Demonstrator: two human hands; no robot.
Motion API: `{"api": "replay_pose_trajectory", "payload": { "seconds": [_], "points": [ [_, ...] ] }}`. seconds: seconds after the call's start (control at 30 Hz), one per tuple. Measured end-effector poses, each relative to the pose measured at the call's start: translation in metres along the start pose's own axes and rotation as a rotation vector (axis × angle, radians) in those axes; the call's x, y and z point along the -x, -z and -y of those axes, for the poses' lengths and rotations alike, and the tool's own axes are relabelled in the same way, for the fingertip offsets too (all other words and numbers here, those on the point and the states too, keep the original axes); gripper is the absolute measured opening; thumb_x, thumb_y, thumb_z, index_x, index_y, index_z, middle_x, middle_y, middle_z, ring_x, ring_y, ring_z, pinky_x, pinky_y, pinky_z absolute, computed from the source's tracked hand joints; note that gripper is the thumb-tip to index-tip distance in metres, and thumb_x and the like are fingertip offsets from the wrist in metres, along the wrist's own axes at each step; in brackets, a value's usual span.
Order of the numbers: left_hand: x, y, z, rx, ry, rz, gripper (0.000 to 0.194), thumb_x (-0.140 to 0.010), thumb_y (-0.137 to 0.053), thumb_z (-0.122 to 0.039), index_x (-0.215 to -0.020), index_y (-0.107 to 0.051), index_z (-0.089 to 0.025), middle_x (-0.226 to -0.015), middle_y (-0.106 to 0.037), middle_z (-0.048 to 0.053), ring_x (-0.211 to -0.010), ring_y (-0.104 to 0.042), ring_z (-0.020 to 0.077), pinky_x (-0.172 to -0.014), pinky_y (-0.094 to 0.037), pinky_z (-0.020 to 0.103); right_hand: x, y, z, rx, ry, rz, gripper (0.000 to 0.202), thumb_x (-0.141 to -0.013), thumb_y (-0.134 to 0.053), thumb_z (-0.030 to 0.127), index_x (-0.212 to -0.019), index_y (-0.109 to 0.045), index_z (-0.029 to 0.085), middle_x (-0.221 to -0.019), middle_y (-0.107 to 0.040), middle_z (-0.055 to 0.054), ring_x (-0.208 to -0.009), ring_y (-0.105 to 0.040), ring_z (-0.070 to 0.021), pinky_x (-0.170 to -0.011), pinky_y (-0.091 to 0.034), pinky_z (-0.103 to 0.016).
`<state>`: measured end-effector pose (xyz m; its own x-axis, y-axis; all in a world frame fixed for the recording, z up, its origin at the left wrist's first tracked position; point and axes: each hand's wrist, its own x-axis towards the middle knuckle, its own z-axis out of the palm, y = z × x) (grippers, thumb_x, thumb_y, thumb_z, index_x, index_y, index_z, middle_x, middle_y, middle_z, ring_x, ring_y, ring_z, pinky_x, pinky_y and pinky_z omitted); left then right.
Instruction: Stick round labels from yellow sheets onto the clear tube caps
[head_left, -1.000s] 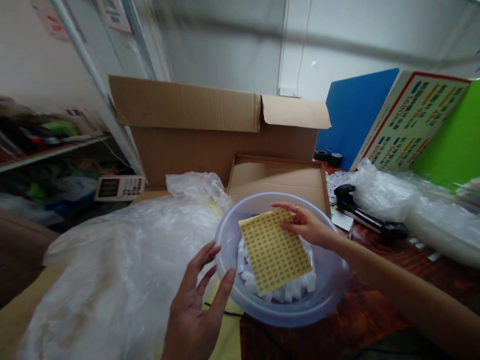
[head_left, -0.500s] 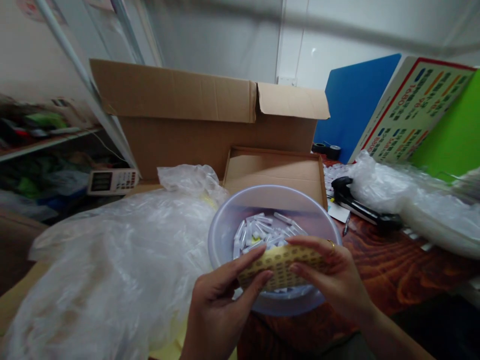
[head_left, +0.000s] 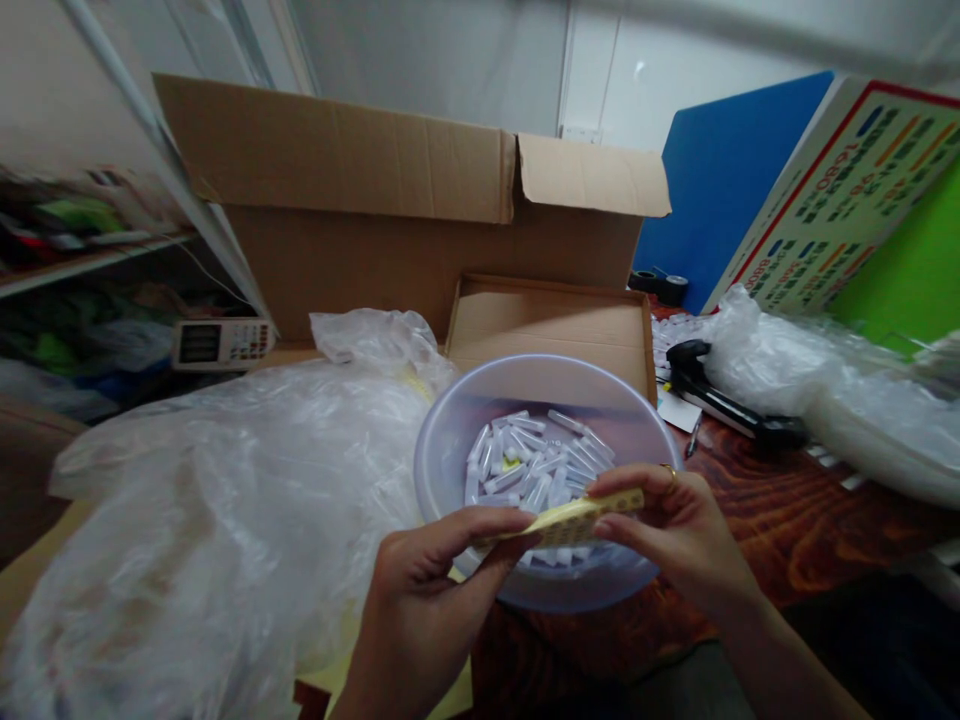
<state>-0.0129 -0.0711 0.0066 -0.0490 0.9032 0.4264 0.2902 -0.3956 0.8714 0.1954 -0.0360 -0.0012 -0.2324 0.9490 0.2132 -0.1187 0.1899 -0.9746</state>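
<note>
A yellow sheet with rows of small dark marks [head_left: 574, 522] is held over the front of a translucent bowl, tilted nearly edge-on. My left hand [head_left: 439, 590] pinches its left end between thumb and fingers. At the other end, my right hand [head_left: 675, 525], with a ring on one finger, grips it the same way. Inside the bowl [head_left: 442, 440] lie several small clear tubes with whitish contents [head_left: 525, 460], and a bit of yellow shows among them.
Clear plastic bags [head_left: 225, 480] spread over the left side. Behind the bowl stand a cardboard box [head_left: 360, 160] and a shallow cardboard tray [head_left: 555, 320]. On the right are a black device [head_left: 727, 405], a plastic bag [head_left: 862, 400] and a printed board [head_left: 825, 190].
The yellow sheet has tipped from showing its marked face to nearly edge-on, so more tubes show. Both hands still hold it. The view has shifted slightly.
</note>
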Motion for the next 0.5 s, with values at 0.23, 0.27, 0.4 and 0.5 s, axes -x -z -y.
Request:
{"api": "replay_pose_trajectory", "payload": {
  "seconds": [0.23,0.27,0.4,0.5],
  "points": [
    [0.001,0.004,0.001,0.022,0.221,0.066,0.010,-0.071,-0.075,-0.020,-0.077,-0.080,-0.026,-0.070,-0.076,-0.001,-0.062,-0.072,0.0132,-0.062,-0.057,0.013,0.003,0.007,-0.001,0.302,0.304,-0.084,0.023,-0.063,-0.087,0.017,-0.083,-0.079,0.024,-0.070,-0.074,0.001,-0.055,-0.070,-0.0131,-0.053,-0.056,-0.012],
    [0.001,0.004,0.000,0.041,0.266,0.078,0.008,-0.071,-0.075,-0.021,-0.077,-0.080,-0.025,-0.070,-0.076,-0.001,-0.063,-0.072,0.0137,-0.062,-0.057,0.013,0.003,0.008,0.001,0.370,0.369,-0.079,0.025,-0.062,-0.087,0.015,-0.084,-0.079,0.025,-0.067,-0.073,0.002,-0.051,-0.068,-0.0117,-0.051,-0.055,-0.010],
    [0.003,0.002,-0.008,0.169,0.440,0.073,0.008,-0.067,-0.078,-0.025,-0.074,-0.080,-0.022,-0.070,-0.076,0.002,-0.064,-0.072,0.0148,-0.060,-0.056,0.012,0.004,0.012,0.007,0.543,0.545,-0.072,0.041,-0.061,-0.088,0.015,-0.098,-0.077,0.030,-0.072,-0.074,0.004,-0.047,-0.066,-0.0102,-0.052,-0.054,-0.010],
    [0.005,0.001,-0.011,0.240,0.493,0.081,0.008,-0.067,-0.079,-0.028,-0.072,-0.079,-0.022,-0.069,-0.076,0.003,-0.063,-0.072,0.0157,-0.059,-0.057,0.013,0.005,0.009,0.008,0.430,0.480,-0.047,0.037,-0.063,-0.086,0.014,-0.094,-0.078,0.032,-0.073,-0.074,0.004,-0.049,-0.067,-0.0106,-0.051,-0.054,-0.010]
  ]
}}
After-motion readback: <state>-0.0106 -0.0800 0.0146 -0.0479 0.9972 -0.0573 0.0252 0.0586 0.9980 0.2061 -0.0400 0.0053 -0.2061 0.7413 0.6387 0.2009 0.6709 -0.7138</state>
